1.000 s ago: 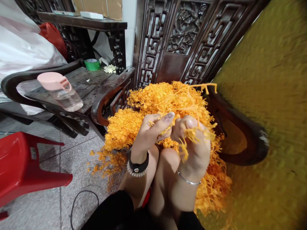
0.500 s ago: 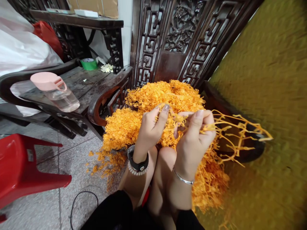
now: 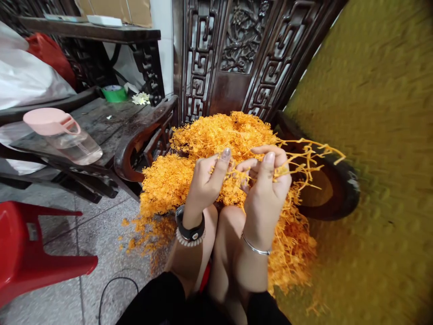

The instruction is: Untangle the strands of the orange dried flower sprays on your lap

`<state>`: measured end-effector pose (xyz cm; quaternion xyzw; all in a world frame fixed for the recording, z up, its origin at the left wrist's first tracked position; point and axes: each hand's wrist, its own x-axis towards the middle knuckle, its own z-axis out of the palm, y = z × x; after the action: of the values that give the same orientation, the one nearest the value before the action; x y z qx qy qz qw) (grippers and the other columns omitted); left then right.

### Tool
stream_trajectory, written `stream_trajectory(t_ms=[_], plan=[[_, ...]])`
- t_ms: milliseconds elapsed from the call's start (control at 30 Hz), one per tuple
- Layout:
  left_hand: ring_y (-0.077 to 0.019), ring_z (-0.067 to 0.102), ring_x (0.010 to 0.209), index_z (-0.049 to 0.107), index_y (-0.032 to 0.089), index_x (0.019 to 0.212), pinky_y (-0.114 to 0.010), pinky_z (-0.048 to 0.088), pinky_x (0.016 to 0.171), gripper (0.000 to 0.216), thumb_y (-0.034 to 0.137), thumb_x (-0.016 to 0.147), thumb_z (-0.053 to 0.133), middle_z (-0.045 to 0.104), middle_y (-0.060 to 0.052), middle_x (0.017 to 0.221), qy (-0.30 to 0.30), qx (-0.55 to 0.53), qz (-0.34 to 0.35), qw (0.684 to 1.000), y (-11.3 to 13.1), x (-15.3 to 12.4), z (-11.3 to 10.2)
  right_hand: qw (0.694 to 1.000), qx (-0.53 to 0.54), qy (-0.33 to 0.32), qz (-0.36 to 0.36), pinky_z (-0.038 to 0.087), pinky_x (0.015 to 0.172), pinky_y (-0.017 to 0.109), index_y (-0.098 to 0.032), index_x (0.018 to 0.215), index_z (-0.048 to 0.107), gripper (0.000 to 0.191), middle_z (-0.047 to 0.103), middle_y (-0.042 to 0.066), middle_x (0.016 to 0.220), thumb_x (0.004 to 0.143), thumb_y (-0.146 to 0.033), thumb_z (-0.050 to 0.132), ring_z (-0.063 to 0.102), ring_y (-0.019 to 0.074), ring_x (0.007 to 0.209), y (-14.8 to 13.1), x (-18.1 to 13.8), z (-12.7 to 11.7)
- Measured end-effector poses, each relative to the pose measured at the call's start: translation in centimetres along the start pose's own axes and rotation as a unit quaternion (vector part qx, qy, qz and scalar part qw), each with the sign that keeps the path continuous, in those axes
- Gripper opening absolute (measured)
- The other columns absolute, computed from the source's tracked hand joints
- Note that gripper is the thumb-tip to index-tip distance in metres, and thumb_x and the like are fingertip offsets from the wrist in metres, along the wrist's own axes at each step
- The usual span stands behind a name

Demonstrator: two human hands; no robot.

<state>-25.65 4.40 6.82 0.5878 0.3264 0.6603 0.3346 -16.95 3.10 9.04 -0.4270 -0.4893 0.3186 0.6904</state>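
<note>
Pinched between the thumb and forefinger of the right hand (image 3: 267, 189) is an orange plastic sprig (image 3: 304, 160), a thin branching stem with small frilled tips. Its long axis runs out sideways from the grip, away from the heap of orange sprigs (image 3: 216, 135) and toward the dark wooden chair arm (image 3: 333, 198) on that side, so the free end lies beyond the right hand and well apart from the left. Left hand (image 3: 206, 185) is closed on a few short orange pieces just beside the right, both raised over the near edge of the heap, above the knees. Loose bits lie on the floor left of the heap. A pink-lidded jug (image 3: 64, 135) stands farther left of it.
</note>
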Motion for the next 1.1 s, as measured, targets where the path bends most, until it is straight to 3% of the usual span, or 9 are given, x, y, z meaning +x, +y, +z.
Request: stream_trajectory(t_ms=[200,300,500,667,833,900,1033,1100], plan=[[-0.0082,0.03,0.046,0.035,0.018,0.055,-0.028,0.022,0.048,0.044,0.04,0.093,0.036,0.031,0.005,0.049,-0.003,0.043,0.025,0.999,-0.3,0.2,0.1,0.999,-0.025,-0.031,-0.037,0.028,0.038,0.018,-0.023,0.081,0.052,0.016,0.048,-0.004,0.062,0.088,-0.037,0.048,0.043,0.006,0.049,-0.3,0.0,-0.3],[-0.0086,0.031,0.047,0.038,0.019,0.058,-0.028,0.023,0.048,0.04,0.04,0.092,0.039,0.033,0.005,0.05,-0.01,0.046,0.043,0.998,-0.7,0.2,0.0,0.995,-0.037,-0.07,-0.055,0.036,0.044,0.02,-0.025,0.09,0.058,0.011,0.049,-0.004,0.063,0.083,-0.032,0.057,0.048,0.0079,0.054,-0.6,-0.1,-0.6],[-0.0094,0.032,0.048,0.036,0.019,0.056,-0.026,0.027,0.047,0.046,0.05,0.089,0.037,0.033,0.005,0.05,0.014,0.022,0.02,0.999,-1.1,-0.1,-0.1,0.985,-0.033,-0.155,-0.064,0.05,0.064,0.026,-0.023,0.093,0.067,0.014,0.067,0.001,0.085,0.08,-0.024,0.06,0.059,0.0114,0.072,-0.3,0.2,-0.6],[-0.0098,0.034,0.048,0.04,0.02,0.057,-0.025,0.03,0.046,0.047,0.053,0.089,0.033,0.035,0.003,0.052,0.049,-0.007,-0.005,0.999,-0.9,0.0,0.1,0.99,-0.04,-0.128,-0.05,0.039,0.048,0.022,-0.02,0.082,0.069,0.008,0.058,-0.003,0.061,0.076,-0.023,0.065,0.048,0.0077,0.054,0.1,0.4,-0.3],[-0.0095,0.037,0.052,0.042,0.018,0.059,-0.024,0.032,0.047,0.043,0.052,0.085,0.045,0.038,0.002,0.055,0.036,-0.058,-0.017,0.998,-0.4,0.7,0.7,0.981,0.019,-0.191,0.019,0.028,0.042,0.02,-0.018,0.079,0.066,0.009,0.045,-0.005,0.052,0.076,-0.026,0.063,0.035,0.0053,0.046,0.4,0.3,-0.3],[-0.0089,0.037,0.05,0.044,0.018,0.06,-0.023,0.032,0.045,0.042,0.052,0.086,0.045,0.039,0.002,0.055,0.044,-0.076,-0.029,0.996,-0.4,0.8,0.9,0.986,0.045,-0.159,0.027,0.029,0.042,0.02,-0.02,0.085,0.063,0.011,0.044,-0.005,0.056,0.079,-0.029,0.06,0.035,0.0057,0.046,0.5,0.3,-0.2],[-0.0064,0.033,0.04,0.047,0.018,0.062,-0.021,0.027,0.036,0.043,0.052,0.087,0.041,0.035,0.005,0.048,0.062,-0.118,-0.07,0.989,-0.5,0.6,1.2,0.999,0.035,-0.015,-0.006,0.028,0.043,0.021,-0.026,0.093,0.055,0.012,0.037,-0.004,0.062,0.085,-0.033,0.052,0.032,0.0069,0.047,0.6,0.6,-0.1],[-0.005,0.035,0.036,0.047,0.018,0.062,-0.019,0.025,0.032,0.042,0.053,0.086,0.043,0.04,0.004,0.049,0.056,-0.139,-0.085,0.985,-0.3,0.4,1.3,0.999,0.017,0.017,-0.023,0.025,0.041,0.022,-0.026,0.091,0.053,0.01,0.033,-0.005,0.061,0.085,-0.033,0.052,0.028,0.0068,0.046,0.6,0.7,-0.2]])
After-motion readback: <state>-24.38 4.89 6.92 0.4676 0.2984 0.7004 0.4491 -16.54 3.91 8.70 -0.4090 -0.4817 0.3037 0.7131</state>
